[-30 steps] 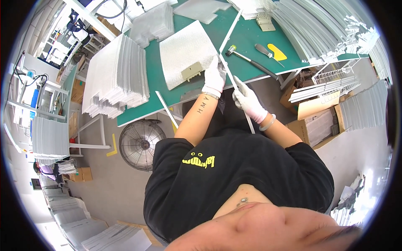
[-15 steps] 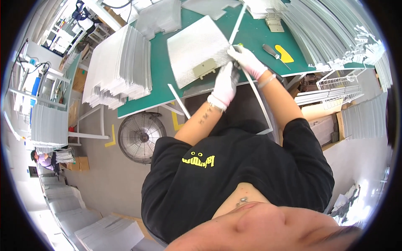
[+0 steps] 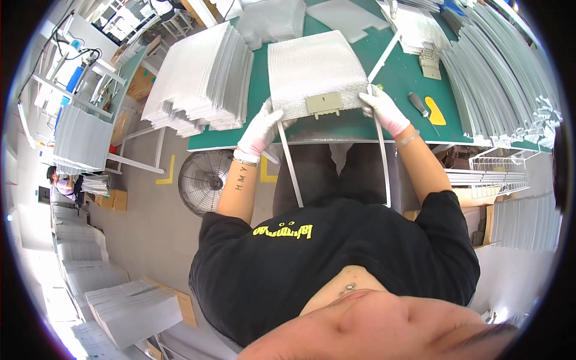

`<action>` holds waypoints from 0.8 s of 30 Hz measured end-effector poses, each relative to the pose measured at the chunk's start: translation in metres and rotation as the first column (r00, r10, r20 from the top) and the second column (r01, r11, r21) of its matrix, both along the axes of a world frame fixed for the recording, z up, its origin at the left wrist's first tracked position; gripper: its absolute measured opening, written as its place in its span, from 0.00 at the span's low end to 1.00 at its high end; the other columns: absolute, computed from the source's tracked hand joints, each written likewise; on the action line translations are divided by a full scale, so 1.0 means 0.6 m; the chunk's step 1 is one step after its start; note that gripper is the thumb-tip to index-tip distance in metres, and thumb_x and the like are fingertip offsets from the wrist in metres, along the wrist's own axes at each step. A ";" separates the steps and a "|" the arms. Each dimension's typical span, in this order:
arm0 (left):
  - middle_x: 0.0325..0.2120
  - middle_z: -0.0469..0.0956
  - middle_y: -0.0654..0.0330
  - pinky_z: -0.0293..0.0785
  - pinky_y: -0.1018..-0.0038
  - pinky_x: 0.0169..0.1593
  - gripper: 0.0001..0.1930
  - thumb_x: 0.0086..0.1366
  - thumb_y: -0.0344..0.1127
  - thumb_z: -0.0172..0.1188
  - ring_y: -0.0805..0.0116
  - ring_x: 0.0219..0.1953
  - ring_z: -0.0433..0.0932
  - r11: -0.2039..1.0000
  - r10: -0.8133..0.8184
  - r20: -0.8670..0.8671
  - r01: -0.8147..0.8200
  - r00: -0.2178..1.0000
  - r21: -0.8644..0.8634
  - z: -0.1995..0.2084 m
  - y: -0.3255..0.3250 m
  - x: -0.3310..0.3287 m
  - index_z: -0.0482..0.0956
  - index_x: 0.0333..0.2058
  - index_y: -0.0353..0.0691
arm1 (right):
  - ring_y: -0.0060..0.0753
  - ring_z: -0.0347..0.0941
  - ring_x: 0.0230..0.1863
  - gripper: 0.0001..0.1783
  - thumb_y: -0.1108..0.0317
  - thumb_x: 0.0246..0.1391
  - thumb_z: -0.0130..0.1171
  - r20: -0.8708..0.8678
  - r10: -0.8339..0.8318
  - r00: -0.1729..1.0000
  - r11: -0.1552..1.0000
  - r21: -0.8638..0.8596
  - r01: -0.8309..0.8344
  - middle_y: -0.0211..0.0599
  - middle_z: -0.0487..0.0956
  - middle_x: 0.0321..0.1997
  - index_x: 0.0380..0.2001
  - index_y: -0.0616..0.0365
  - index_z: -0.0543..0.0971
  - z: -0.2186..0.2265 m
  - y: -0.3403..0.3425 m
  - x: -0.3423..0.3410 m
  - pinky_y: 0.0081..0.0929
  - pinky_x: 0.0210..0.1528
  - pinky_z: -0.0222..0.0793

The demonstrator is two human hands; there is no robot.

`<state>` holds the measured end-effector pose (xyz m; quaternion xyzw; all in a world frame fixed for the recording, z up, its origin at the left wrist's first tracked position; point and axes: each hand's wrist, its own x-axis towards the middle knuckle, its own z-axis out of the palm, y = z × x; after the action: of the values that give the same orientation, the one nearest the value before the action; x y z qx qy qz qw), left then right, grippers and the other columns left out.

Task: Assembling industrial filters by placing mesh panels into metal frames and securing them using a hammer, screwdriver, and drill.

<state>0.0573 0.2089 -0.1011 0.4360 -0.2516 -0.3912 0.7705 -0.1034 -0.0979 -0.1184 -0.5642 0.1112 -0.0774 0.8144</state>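
A silvery mesh panel point(image 3: 318, 66) lies flat over the near part of the green table, a beige plastic clip piece point(image 3: 324, 104) on its near edge. My gloved left hand point(image 3: 259, 131) is closed at the panel's near left corner, thumb on top, beside a thin white frame strip point(image 3: 291, 165) slanting toward me. At the near right corner my gloved right hand point(image 3: 387, 111) pinches the panel's edge together with another white frame strip point(image 3: 382, 159), which runs down toward my lap. My fingers under the panel are mostly hidden.
Tall mesh stacks point(image 3: 201, 75) stand left on the green table point(image 3: 396, 84), more behind. Right of my hand lie a screwdriver point(image 3: 418, 103) and a yellow scraper point(image 3: 436, 111). White strips point(image 3: 498, 78) fill the far right. A floor fan point(image 3: 210, 183) stands below left.
My left hand has moved from beside my right hand to the panel's left corner. The panel has turned square to me, and the left strip has come up beside it.
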 end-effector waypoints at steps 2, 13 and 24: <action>0.58 0.72 0.54 0.77 0.63 0.59 0.32 0.68 0.29 0.61 0.66 0.54 0.76 0.992 0.095 0.062 -0.099 0.994 0.084 0.017 0.009 -0.011 0.58 0.68 0.37 | 0.15 0.58 0.23 0.09 0.65 0.66 0.58 0.070 -0.024 0.997 1.000 -0.013 0.025 0.21 0.65 0.28 0.43 0.54 0.70 0.035 0.007 -0.020 0.18 0.26 0.56; 0.54 0.72 0.53 0.78 0.77 0.45 0.38 0.70 0.23 0.54 0.74 0.45 0.75 0.817 0.505 0.623 -0.564 0.597 -0.122 0.097 0.029 -0.096 0.46 0.74 0.33 | 0.15 0.59 0.24 0.06 0.69 0.67 0.54 0.277 -0.052 0.959 0.989 -0.115 0.087 0.22 0.66 0.26 0.43 0.57 0.70 0.131 0.047 -0.055 0.16 0.27 0.57; 0.59 0.72 0.50 0.70 0.69 0.58 0.23 0.77 0.38 0.45 0.63 0.57 0.73 0.661 0.715 0.535 -0.686 0.450 -0.305 0.163 0.088 -0.060 0.64 0.63 0.26 | 0.14 0.65 0.25 0.19 0.72 0.59 0.60 0.578 -0.025 0.816 0.744 -0.535 0.401 0.22 0.72 0.26 0.53 0.69 0.74 0.242 0.097 0.009 0.20 0.27 0.63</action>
<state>0.0211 0.2616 -0.0036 0.5847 -0.2939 0.1312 0.7446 -0.0982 -0.0396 0.0267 -0.7426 -0.0870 -0.3614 0.5571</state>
